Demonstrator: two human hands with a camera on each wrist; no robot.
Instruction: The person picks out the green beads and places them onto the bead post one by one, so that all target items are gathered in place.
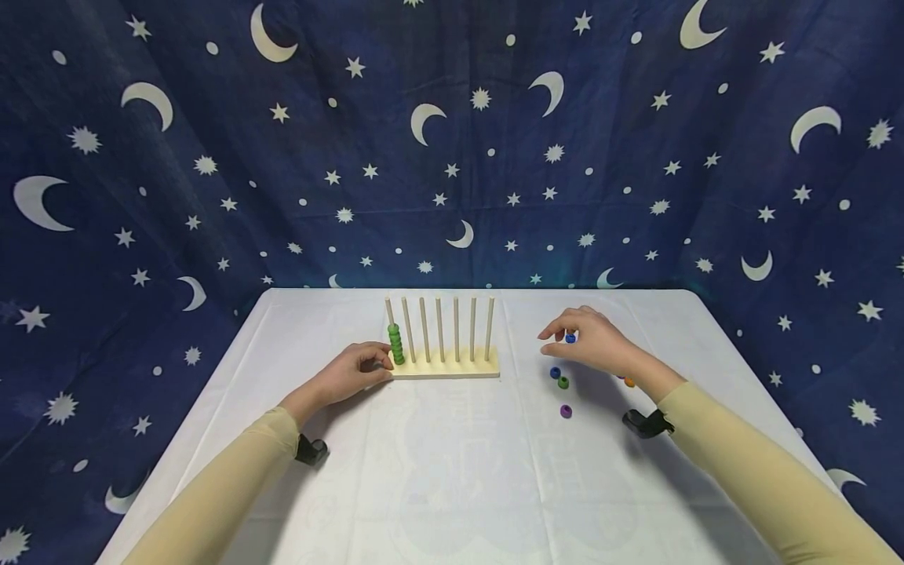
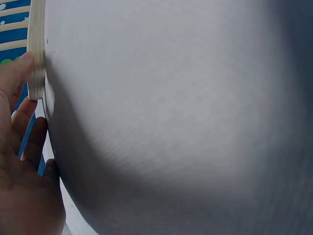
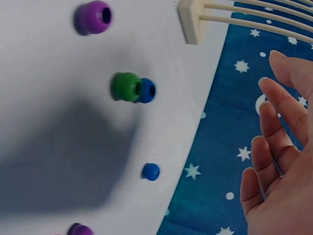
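Note:
A wooden peg stand (image 1: pixel 445 367) with several upright pegs is on the table. On its leftmost peg sits a stack of green beads (image 1: pixel 396 345). My left hand (image 1: pixel 351 367) pinches the left end of the stand's base between thumb and fingers. To the right of the stand, my right hand (image 1: pixel 589 339) hovers over loose beads, thumb and fingers apart and holding nothing. Beneath it are a blue bead (image 1: pixel 570 338), another blue bead (image 1: pixel 555 373) beside a green bead (image 1: pixel 563 383), and nearer the front a purple bead (image 1: pixel 566 411).
An orange bead (image 1: pixel 629 382) lies beside the right wrist, which partly hides a purple bead (image 3: pixel 80 229). White cloth covers the table (image 1: pixel 452 471). Behind it hangs a dark blue curtain (image 1: pixel 395 173) with moons and stars. Each wrist wears a black camera mount (image 1: pixel 646 424).

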